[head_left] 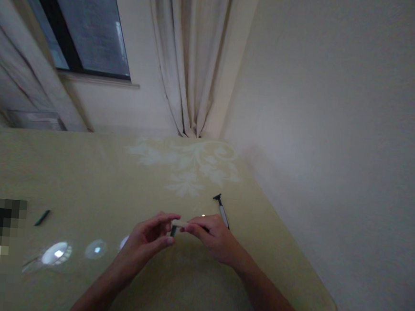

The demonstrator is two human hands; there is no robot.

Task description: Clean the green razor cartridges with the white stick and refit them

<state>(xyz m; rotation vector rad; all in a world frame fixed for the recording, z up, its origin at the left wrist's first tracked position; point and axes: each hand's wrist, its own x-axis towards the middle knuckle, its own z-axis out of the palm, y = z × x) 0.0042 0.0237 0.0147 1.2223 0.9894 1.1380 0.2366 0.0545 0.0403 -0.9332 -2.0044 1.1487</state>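
Note:
Over the table, my two hands hold a razor (pixel 179 224) with a pale handle and a green-and-dark head. My right hand (pixel 213 235) is closed round its handle, much of which is hidden by the fingers. My left hand (pixel 151 235) has its thumb and fingertips closed on the razor's head from the left. Just beyond my right hand lies a second razor (pixel 221 210) with a grey handle and dark head, its head pointing away from me. A small green-and-dark strip (pixel 42 217), perhaps a razor head or cover, rests far to the left.
The glossy yellowish table (pixel 94 170) has a white floral pattern and lamp reflections. A wall (pixel 331 136) runs along its right side. Beyond the far edge hang curtains (pixel 194 54) beside a dark-framed window (pixel 88 21). A blurred-out patch covers the lower left.

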